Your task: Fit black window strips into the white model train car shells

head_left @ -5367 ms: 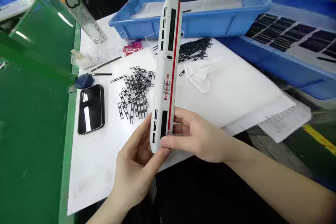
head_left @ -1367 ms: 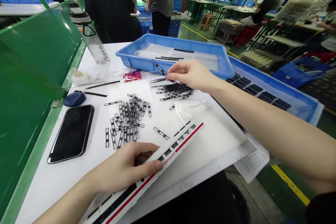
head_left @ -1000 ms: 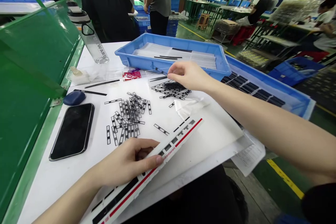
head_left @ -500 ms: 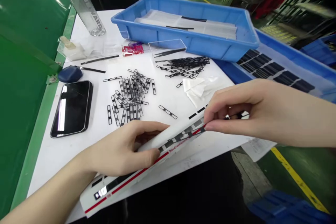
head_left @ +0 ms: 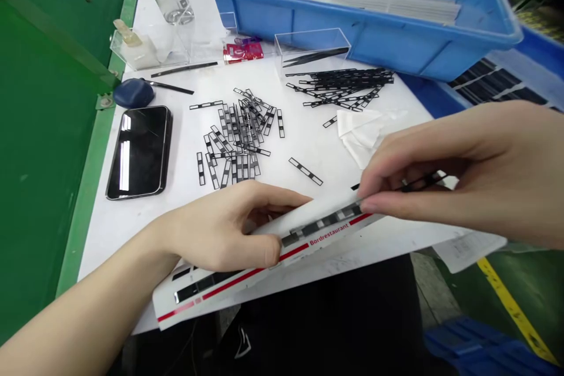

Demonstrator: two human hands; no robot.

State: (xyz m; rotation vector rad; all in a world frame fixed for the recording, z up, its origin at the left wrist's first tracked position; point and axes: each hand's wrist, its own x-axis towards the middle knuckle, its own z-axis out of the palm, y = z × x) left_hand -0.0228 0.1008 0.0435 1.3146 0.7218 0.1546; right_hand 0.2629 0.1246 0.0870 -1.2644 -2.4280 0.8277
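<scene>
My left hand [head_left: 229, 229] grips a long white model train car shell [head_left: 264, 264] from its near side. The shell lies tilted across the table's front edge, with a red stripe, black window openings and the red word "Bordrestaurant". My right hand [head_left: 440, 170] pinches a thin black window strip [head_left: 423, 184] between thumb and fingers. Its fingertips sit at the shell's upper row of windows. The fingers hide part of the strip, and the shell's inside is out of sight.
On the white table lie a loose pile of black strips [head_left: 238, 135], a bundle of longer strips [head_left: 339, 88], a tissue [head_left: 359, 135] and a phone [head_left: 140, 153]. Behind them stand a clear box with tweezers [head_left: 311, 50] and a blue tray [head_left: 365, 41].
My right hand has moved from the black strip bundle to the shell's windows, carrying a strip. The shell now lies flatter across my view, and the camera has dropped closer to the table.
</scene>
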